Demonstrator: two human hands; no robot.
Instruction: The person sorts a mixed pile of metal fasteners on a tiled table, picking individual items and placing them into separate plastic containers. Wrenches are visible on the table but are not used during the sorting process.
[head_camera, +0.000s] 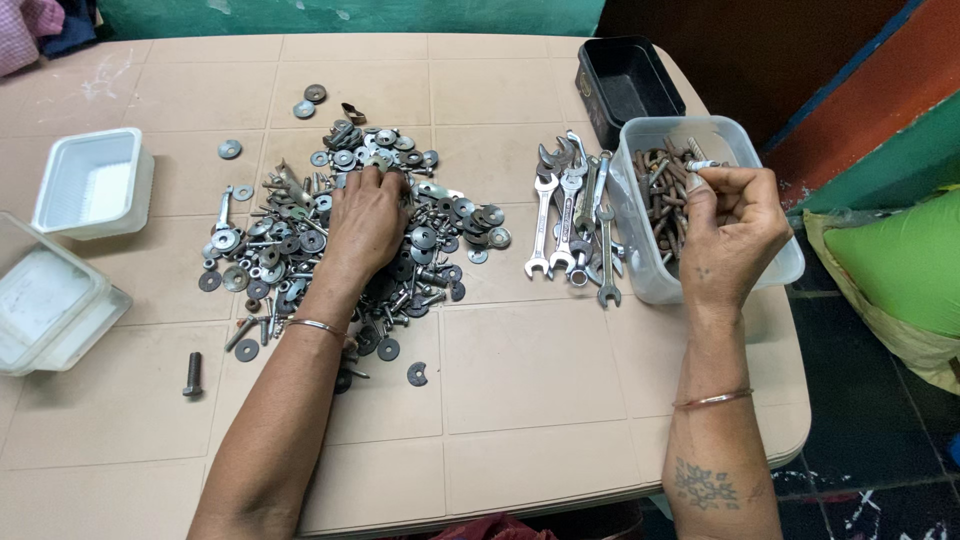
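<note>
A: Sorting far along?
B: Hardly. The left hand (366, 222) lies spread on the washer-and-bolt heap (340, 240) (still big); the right hand (733, 228) pinches a bolt (702, 165) over the clear tub (715, 215) of rusty bolts.

Table (520, 400): beige, faint square grid pattern.
Washer-and-bolt pile (300, 240): grey, silver, dark steel.
Wrenches (575, 215) at 3 o'clock of pile: bright silver.
Clear tub (780, 270): rusty brown bolts (660, 190) inside.
Box (625, 85) at 12 o'clock of tub: black.
White containers (95, 180) at 9 o'clock.
Bag (900, 275): lime green.
</note>
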